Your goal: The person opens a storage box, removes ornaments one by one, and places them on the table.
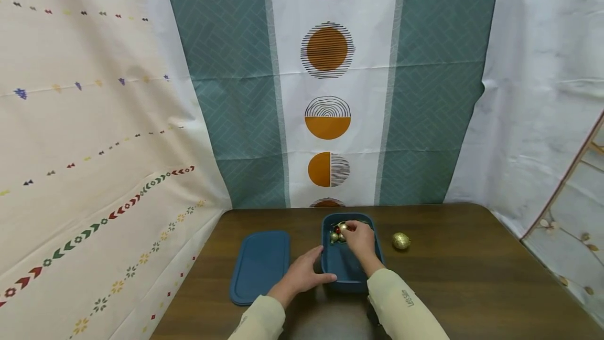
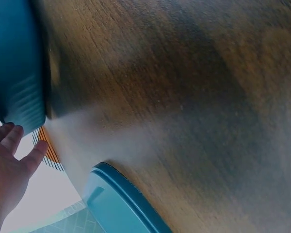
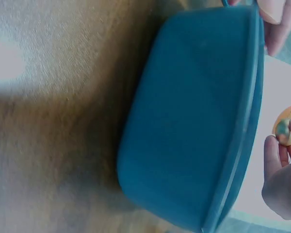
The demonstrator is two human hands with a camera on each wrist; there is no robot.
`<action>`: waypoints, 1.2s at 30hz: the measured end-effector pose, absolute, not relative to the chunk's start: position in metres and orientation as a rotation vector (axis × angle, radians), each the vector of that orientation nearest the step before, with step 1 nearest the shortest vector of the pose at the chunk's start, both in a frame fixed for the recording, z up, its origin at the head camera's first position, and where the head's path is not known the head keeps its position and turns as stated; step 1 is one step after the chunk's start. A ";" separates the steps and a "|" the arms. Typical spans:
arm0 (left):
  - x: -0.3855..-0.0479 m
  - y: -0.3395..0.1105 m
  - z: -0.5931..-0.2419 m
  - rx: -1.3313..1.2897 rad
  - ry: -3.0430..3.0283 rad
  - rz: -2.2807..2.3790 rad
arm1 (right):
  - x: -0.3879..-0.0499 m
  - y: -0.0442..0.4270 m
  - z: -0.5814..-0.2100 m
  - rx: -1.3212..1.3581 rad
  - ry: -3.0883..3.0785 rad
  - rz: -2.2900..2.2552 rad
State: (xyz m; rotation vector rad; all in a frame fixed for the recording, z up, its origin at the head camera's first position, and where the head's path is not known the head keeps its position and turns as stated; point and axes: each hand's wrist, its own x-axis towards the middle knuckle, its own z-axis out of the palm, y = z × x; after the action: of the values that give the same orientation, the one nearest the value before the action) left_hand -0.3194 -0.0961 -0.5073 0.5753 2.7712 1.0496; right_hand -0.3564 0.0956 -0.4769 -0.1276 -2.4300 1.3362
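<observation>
Nearest, cut off at six o'clock: cream sleeves point(image 1: 403, 308). Left to right: blue lid point(image 1: 260, 266) at nine o'clock; left hand point(image 1: 303, 273), fingers spread, touching eight o'clock side of blue box point(image 1: 341, 265); small balls point(image 1: 334, 237) inside, at eleven, partly hidden by right hand point(image 1: 360, 239), fingertips pinching gold ball point(image 3: 282, 132); bigger ball point(image 1: 401, 241), three o'clock; right-sleeve print point(image 1: 407, 298), too small to read.

Sleeve lettering point(image 1: 407, 298) (tiny); nothing legible.

Soft light filling head view; white glare blooming on bench point(image 3: 43, 165) in right wrist view, container point(image 3: 189, 116) casting shadow; haze veiling left wrist view.
</observation>
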 end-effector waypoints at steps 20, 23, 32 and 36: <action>-0.323 -0.097 -0.507 0.569 2.778 1.013 | -0.349 0.184 -0.434 -0.290 -2.285 1.331; -0.322 -0.097 -0.507 0.574 2.779 1.003 | -0.344 0.201 -0.433 -0.341 -2.274 1.298; -0.321 -0.098 -0.509 0.563 2.769 1.006 | -0.336 0.251 -0.456 -0.503 -2.272 1.252; -0.320 -0.097 -0.509 0.565 2.765 1.015 | -0.330 0.266 -0.466 -0.574 -2.257 1.263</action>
State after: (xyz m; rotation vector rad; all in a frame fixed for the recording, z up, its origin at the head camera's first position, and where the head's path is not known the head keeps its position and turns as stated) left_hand -0.3202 -0.0973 -0.5089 0.5650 2.7645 1.0149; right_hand -0.3303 0.2656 -0.4663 -0.5742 -2.2565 1.2627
